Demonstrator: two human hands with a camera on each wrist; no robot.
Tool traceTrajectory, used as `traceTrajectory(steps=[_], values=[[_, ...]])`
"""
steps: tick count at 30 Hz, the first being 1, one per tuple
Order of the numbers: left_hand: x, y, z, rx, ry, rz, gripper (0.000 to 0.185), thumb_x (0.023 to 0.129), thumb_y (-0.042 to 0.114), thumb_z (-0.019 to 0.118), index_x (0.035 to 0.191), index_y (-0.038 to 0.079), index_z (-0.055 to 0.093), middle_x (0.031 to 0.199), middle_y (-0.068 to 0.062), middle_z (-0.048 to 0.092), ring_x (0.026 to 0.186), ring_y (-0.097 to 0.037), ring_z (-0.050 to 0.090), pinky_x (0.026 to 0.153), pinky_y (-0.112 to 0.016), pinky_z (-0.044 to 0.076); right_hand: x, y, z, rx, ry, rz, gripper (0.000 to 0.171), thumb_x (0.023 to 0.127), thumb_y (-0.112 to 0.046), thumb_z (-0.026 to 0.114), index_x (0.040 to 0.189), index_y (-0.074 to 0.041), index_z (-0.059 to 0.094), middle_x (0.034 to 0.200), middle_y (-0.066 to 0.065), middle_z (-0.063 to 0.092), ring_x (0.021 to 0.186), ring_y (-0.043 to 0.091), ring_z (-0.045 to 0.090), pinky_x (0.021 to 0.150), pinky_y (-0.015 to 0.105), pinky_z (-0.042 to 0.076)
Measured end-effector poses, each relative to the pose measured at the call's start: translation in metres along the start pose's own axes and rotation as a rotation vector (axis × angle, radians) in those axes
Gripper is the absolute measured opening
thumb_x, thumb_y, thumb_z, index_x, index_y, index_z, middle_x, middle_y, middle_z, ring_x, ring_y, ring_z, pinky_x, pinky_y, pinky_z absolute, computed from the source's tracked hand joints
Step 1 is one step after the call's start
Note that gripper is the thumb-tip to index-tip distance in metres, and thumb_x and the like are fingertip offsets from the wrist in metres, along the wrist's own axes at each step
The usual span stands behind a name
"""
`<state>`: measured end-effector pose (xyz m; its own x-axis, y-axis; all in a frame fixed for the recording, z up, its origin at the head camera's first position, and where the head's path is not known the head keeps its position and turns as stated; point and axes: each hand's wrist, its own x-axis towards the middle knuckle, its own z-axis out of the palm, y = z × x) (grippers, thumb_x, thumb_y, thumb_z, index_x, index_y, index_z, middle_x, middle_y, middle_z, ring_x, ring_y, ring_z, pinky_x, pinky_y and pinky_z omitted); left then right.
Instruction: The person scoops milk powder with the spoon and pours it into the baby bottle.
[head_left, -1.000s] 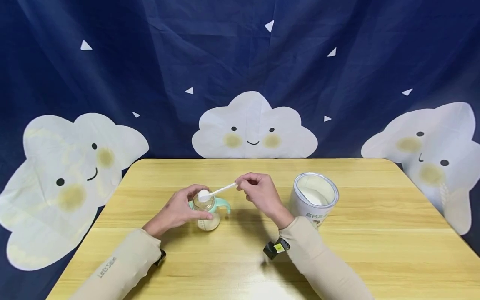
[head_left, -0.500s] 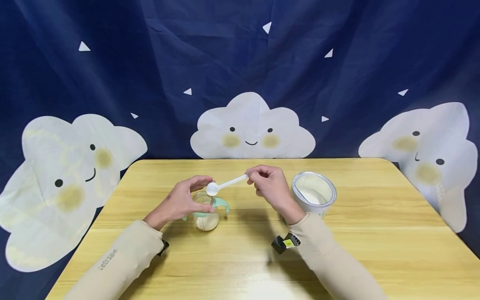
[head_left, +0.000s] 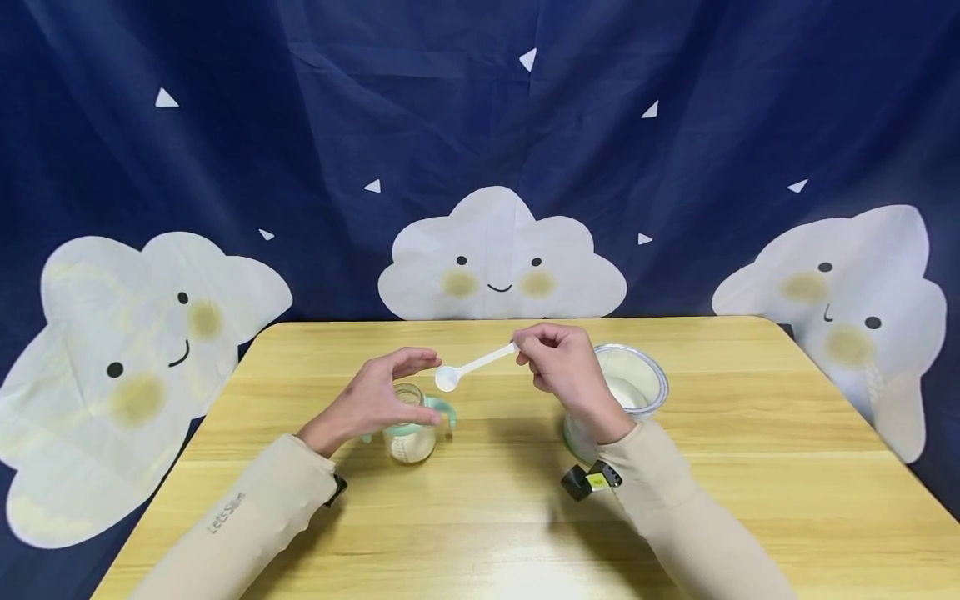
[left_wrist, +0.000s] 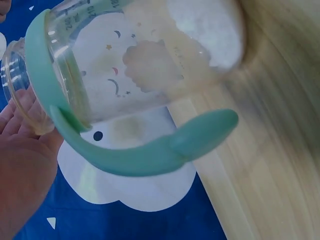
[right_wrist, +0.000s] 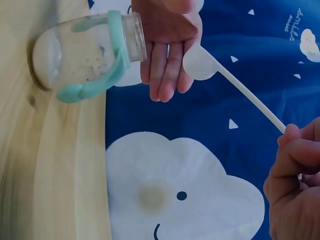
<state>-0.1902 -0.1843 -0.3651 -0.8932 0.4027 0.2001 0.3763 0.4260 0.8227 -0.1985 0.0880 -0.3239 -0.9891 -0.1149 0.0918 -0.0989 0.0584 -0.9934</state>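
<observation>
A clear baby bottle (head_left: pixel 412 447) with a mint-green collar and handles stands upright on the table, its mouth uncovered and pale powder at the bottom. My left hand (head_left: pixel 375 393) is around the bottle's neck, thumb and fingers spread; in the right wrist view its fingers (right_wrist: pixel 165 75) look straight and apart from the rim. With thumb and fingertips, my right hand (head_left: pixel 566 367) pinches the handle end of a white measuring scoop (head_left: pixel 487 359). The scoop's round bowl is in the air, right of the bottle mouth. Behind the right hand is an open can (head_left: pixel 579 437) of white powder, partly hidden.
The wooden table (head_left: pixel 480 517) has rounded far corners. Just beyond its back edge hangs a dark blue curtain (head_left: pixel 450 100) printed with white clouds. A small black device (head_left: pixel 591 481) is strapped at the right wrist.
The right hand has drawn the scoop from over the bottle mouth up and to the right, towards the can. The left hand has loosened from the bottle, its fingers spreading.
</observation>
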Motion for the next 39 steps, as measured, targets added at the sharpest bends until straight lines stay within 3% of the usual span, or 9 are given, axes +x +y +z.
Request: traceTrajectory(steps=[11, 18, 24, 31, 39], values=[[0.007, 0.011, 0.005, 0.020, -0.007, -0.002, 0.083, 0.066, 0.025, 0.095, 0.137, 0.007, 0.056, 0.135, -0.006, 0.062, 0.130, -0.024, 0.053, 0.109, -0.050, 0.040, 0.000, -0.004, -0.015, -0.026, -0.002, -0.014, 0.017, 0.092, -0.008, 0.060, 0.090, 0.006, 0.069, 0.067, 0.002, 0.061, 0.048, 0.008, 0.041, 0.042, 0.020, 0.034], [0.012, 0.018, 0.010, 0.003, -0.026, -0.018, 0.085, 0.066, 0.024, 0.096, 0.138, 0.006, 0.055, 0.138, -0.007, 0.060, 0.131, -0.025, 0.052, 0.081, -0.038, 0.057, -0.003, -0.007, -0.025, -0.046, 0.001, -0.019, 0.017, 0.093, -0.008, 0.059, 0.090, 0.006, 0.069, 0.066, 0.001, 0.060, 0.046, 0.008, 0.039, 0.042, 0.019, 0.032], [0.015, 0.022, 0.015, 0.014, -0.032, 0.010, 0.085, 0.066, 0.022, 0.096, 0.138, 0.006, 0.054, 0.138, -0.006, 0.060, 0.131, -0.024, 0.053, 0.109, -0.047, 0.041, -0.006, -0.011, -0.033, -0.047, 0.016, -0.017, 0.017, 0.093, -0.008, 0.059, 0.090, 0.006, 0.068, 0.065, 0.001, 0.060, 0.044, 0.008, 0.037, 0.041, 0.018, 0.029], [0.017, 0.027, 0.020, -0.003, -0.023, 0.025, 0.088, 0.065, 0.024, 0.096, 0.139, 0.005, 0.053, 0.139, -0.007, 0.059, 0.131, -0.025, 0.053, 0.111, -0.047, 0.039, -0.011, -0.011, -0.045, -0.075, 0.024, -0.020, 0.018, 0.092, -0.007, 0.058, 0.090, 0.009, 0.066, 0.063, 0.000, 0.058, 0.041, 0.006, 0.033, 0.038, 0.018, 0.026], [0.021, 0.033, 0.027, -0.007, -0.032, 0.049, 0.087, 0.065, 0.027, 0.096, 0.139, 0.006, 0.054, 0.140, -0.008, 0.057, 0.131, -0.027, 0.052, 0.111, -0.044, 0.040, -0.013, -0.012, -0.058, -0.098, 0.056, -0.034, 0.014, 0.091, -0.006, 0.058, 0.090, 0.006, 0.067, 0.063, -0.002, 0.059, 0.043, 0.005, 0.038, 0.039, 0.017, 0.028]])
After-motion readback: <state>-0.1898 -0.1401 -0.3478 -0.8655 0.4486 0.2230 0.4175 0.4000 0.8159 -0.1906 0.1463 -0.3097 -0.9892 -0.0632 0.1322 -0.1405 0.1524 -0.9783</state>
